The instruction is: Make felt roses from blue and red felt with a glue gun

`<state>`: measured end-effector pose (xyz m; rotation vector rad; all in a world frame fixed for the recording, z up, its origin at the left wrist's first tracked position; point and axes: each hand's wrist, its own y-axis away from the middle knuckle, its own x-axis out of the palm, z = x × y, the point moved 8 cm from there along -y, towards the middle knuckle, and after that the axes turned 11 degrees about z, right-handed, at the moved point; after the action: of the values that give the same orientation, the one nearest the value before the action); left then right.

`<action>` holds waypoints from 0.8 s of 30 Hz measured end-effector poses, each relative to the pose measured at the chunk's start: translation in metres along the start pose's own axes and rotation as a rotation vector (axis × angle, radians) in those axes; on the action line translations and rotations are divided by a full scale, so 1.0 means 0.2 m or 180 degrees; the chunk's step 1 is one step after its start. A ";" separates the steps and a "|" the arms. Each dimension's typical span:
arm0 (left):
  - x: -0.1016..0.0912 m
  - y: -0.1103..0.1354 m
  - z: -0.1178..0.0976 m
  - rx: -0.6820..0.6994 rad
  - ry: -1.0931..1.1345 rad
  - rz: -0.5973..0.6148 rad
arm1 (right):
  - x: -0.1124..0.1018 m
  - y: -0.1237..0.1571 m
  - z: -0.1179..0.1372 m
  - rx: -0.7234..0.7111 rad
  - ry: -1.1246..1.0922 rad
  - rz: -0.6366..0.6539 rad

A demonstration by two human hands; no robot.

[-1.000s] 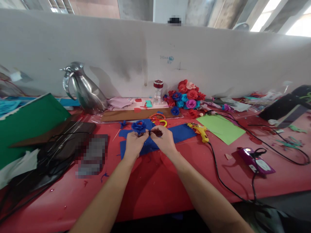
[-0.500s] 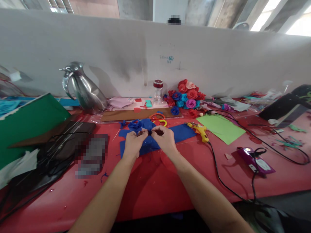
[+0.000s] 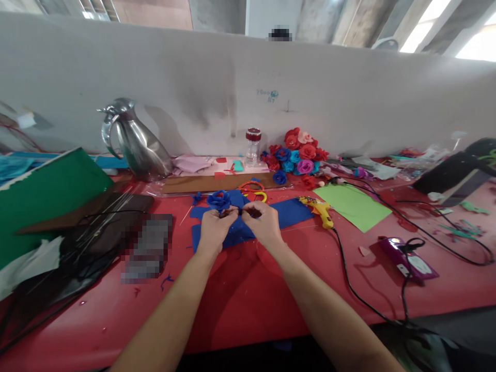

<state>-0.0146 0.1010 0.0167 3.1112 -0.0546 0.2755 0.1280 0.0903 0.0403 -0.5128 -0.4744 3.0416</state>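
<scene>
A blue paper flower (image 3: 219,200) stands just beyond my left hand (image 3: 214,227), whose thumb and fingers are pinched at its base. Close to its right, my right hand (image 3: 263,221) is closed too, thumb against fingers, its tips nearly meeting those of the left. What lies between the right fingertips is too small and dark to make out. Under both hands are blue paper pieces (image 3: 296,213) on the red tabletop (image 3: 240,310). Yellow-handled scissors (image 3: 261,196) lie partly hidden just behind my right hand.
A yellow glue gun (image 3: 325,216) with a black cord lies right of the hands, beside a green sheet (image 3: 352,204). Behind are a bunch of paper flowers (image 3: 306,151), a glass jar (image 3: 252,150) and a steel jug (image 3: 135,142). A purple box (image 3: 408,261) sits at right.
The blue flower has turned so its open face shows more clearly. Both hands stay in nearly the same place, with fingertips close together.
</scene>
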 end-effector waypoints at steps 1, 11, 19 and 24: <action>0.00 0.00 0.00 0.0001 0.0026 -0.0002 | 0.00 0.00 0.00 -0.0003 -0.0020 -0.0006; -0.02 0.00 -0.01 -0.0065 0.0184 -0.0048 | 0.00 -0.02 -0.07 0.0370 -0.0888 0.0018; -0.03 0.00 0.00 0.0029 0.0244 -0.0158 | 0.02 0.00 0.03 -0.0012 -0.0138 0.0095; -0.02 0.00 -0.01 0.0116 0.0063 -0.0121 | 0.01 0.00 0.04 -0.0006 -0.0125 0.0051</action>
<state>-0.0192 0.1012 0.0173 3.1413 0.0100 0.3097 0.1239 0.0876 0.0471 -0.4601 -0.4771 3.0721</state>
